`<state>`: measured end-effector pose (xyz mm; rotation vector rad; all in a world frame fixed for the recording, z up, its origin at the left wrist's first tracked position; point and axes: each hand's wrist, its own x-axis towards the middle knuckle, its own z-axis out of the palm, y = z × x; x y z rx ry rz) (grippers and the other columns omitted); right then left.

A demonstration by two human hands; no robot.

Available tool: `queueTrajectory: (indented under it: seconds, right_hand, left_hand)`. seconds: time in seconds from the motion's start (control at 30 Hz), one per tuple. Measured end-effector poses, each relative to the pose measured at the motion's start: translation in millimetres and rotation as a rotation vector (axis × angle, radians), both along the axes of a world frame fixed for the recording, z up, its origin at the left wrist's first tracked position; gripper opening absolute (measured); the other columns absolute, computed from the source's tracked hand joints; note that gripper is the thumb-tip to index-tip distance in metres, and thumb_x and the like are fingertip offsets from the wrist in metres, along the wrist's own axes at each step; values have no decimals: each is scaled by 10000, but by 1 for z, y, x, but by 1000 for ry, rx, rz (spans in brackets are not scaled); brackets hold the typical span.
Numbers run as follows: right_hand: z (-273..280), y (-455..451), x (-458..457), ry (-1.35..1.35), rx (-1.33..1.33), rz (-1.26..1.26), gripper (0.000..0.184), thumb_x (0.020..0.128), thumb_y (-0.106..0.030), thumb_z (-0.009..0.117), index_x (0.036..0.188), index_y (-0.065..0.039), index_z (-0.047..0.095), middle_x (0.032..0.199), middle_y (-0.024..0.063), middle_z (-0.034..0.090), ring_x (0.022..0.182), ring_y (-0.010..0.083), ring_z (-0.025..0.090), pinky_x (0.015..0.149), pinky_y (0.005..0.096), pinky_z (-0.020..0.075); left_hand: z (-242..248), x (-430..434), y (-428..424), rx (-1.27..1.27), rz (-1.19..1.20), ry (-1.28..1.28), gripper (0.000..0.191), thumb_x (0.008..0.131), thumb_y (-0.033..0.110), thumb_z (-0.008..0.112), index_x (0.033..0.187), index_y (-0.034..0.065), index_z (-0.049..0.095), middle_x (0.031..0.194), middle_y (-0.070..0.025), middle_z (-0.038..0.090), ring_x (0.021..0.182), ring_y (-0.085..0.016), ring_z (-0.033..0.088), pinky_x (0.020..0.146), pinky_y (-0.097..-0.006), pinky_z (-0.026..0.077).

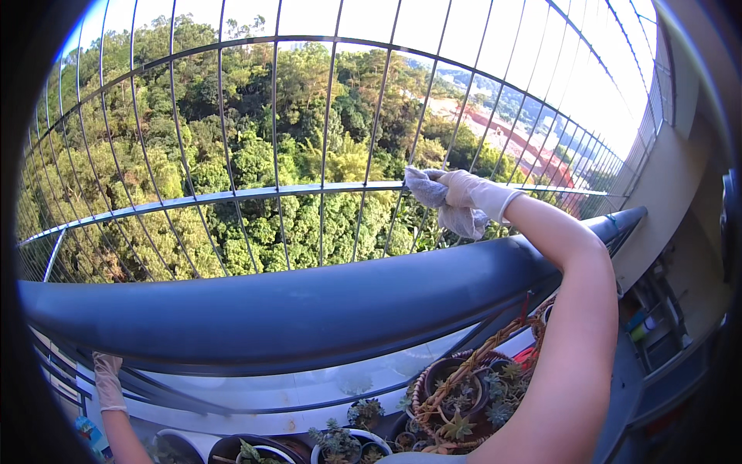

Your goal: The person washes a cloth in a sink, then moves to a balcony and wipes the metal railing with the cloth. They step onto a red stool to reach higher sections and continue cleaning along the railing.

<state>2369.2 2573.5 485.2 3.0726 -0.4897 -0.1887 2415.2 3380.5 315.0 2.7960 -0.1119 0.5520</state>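
Observation:
My right hand (462, 188), in a pale thin glove, grips a crumpled grey cloth (429, 188). The cloth lies against the horizontal metal bar (324, 187) of the window cage, with a loose end hanging below. My right arm reaches out over the wide blue-grey handrail (301, 307). At the lower left, my left hand (108, 380), also gloved, is at the underside of the handrail near its left end. Its fingertips are hidden there, so its hold cannot be made out.
Thin vertical bars (275, 116) of the cage stand beyond the handrail, with trees outside. Below the rail are a woven basket (420, 385) with potted succulents (458, 426), a smaller succulent pot (365, 413) and several other pots. A wall (661, 185) rises at right.

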Motion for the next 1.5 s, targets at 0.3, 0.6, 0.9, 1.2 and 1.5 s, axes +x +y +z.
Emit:
queueTrajectory:
  seconds: [0.3, 0.6, 0.9, 1.2, 1.5]
  right_hand:
    - [4, -100, -7, -624, 1059, -518, 145, 858, -168, 676, 960, -66, 686, 846, 95, 667, 683, 199, 659, 528, 365, 520]
    - [-104, -168, 88, -493, 2022, 657, 270, 906, -302, 584, 979, -45, 624, 857, 118, 640, 755, 257, 621, 637, 395, 504]
    - [-46, -57, 57, -136, 241, 28, 273, 858, -223, 625, 1009, 4, 645, 901, 132, 670, 753, 257, 656, 633, 393, 528]
    - [74, -61, -109, -377, 670, -424, 374, 850, -207, 701, 1121, 43, 637, 985, 131, 698, 816, 260, 710, 701, 442, 615]
    - [144, 7, -315, -1410, 1121, -25, 626, 953, -337, 639, 1390, 44, 402, 1288, 191, 549, 1149, 290, 588, 990, 421, 511]
  left_hand:
    - [1, 3, -7, -26, -2, 21, 307, 880, 366, 634, 944, 79, 724, 954, -125, 719, 901, -301, 661, 835, -421, 488]
    - [-13, -6, -14, -44, -14, 45, 305, 880, 363, 634, 927, 76, 727, 939, -125, 721, 890, -299, 663, 826, -417, 489]
    - [12, -20, 6, -31, 44, 16, 303, 880, 360, 635, 909, 74, 730, 924, -124, 723, 879, -296, 665, 818, -412, 491]
    - [-2, 8, -10, -155, -61, 49, 302, 879, 357, 635, 892, 72, 733, 910, -123, 726, 868, -294, 667, 809, -407, 492]
    - [-10, 39, 5, -269, -133, 37, 349, 906, 326, 603, 730, 41, 704, 702, -107, 680, 677, -238, 632, 686, -388, 470]
